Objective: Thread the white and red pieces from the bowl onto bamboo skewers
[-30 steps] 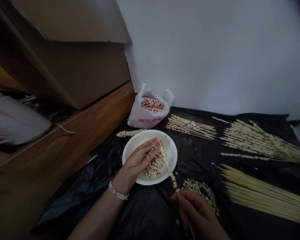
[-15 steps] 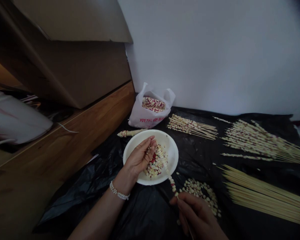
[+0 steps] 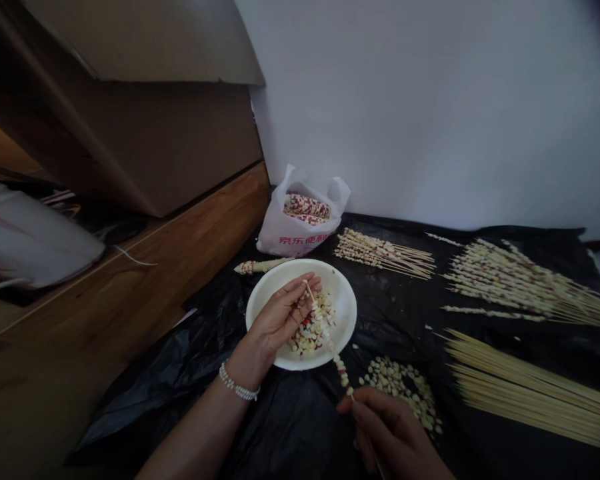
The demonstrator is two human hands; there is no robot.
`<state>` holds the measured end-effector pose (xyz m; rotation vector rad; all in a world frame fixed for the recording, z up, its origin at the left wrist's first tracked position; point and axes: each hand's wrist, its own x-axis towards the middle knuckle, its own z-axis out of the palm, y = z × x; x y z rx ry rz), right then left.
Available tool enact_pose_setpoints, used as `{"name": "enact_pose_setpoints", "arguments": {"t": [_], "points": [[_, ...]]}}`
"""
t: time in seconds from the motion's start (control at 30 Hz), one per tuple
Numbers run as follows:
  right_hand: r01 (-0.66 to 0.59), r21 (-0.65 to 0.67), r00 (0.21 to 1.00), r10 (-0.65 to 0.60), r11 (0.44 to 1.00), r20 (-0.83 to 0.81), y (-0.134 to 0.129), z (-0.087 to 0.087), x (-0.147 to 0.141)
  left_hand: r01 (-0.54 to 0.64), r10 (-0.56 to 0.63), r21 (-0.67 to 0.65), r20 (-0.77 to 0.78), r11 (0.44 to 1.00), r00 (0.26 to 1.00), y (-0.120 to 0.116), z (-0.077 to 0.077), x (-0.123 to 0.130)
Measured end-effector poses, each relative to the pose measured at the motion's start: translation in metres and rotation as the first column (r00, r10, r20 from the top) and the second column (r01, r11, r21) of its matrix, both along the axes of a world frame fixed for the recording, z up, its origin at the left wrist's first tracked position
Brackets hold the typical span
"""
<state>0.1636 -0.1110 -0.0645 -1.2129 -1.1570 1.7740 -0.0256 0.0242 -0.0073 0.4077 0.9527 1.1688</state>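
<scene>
My right hand (image 3: pixel 393 427) grips a bamboo skewer (image 3: pixel 309 291) near its lower end. Cream and dark red corn kernels (image 3: pixel 341 371) are threaded along much of it. Over the white bowl (image 3: pixel 349 313) my left hand (image 3: pixel 280 312) is cupped, palm up, with fingers curled. A pale kernel (image 3: pixel 305 282) shows between its thumb and fingers, at the tip of the skewer. Whether more kernels lie in that palm is hidden. Loose cream and red kernels (image 3: pixel 307 343) fill part of the bowl. Beside my right hand, a pile of pale kernels (image 3: pixel 395 380) lies on black plastic sheeting (image 3: pixel 285 420).
Behind the bowl stands a white plastic bag (image 3: pixel 300 241) holding speckled corn cobs (image 3: pixel 307 205). A partly stripped cob (image 3: pixel 263 265) lies beside it. Threaded skewers (image 3: pixel 380 253) form a bundle, with a larger group (image 3: pixel 510 277) and bare skewers (image 3: pixel 530 387) rightward. A cardboard box (image 3: pixel 180 133) stands left.
The skewer has shifted slightly left, and its bare tip now shows at my left fingers, with a kernel there. My right hand has moved slightly left with it.
</scene>
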Motion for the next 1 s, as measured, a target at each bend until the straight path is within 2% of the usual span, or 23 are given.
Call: {"name": "enact_pose_setpoints", "arguments": {"t": [0.3, 0.8, 1.0], "points": [[-0.015, -0.040, 0.998, 0.012, 0.999, -0.068, -0.0008, -0.0027, 0.0010, 0.039, -0.037, 0.054, -0.033, 0.998, 0.999, -0.0015, -0.0003, 0.0001], [0.020, -0.067, 0.998, -0.025, 0.998, -0.064, 0.0001, -0.0068, -0.0032, 0.045, -0.044, 0.047, -0.015, 0.998, 0.999, -0.0016, -0.0014, 0.0011], [0.035, -0.043, 0.998, -0.038, 0.998, -0.053, -0.0016, -0.0021, -0.0050, 0.029, -0.028, 0.030, -0.035, 0.999, 0.999, -0.0027, 0.0037, 0.0030]]}}
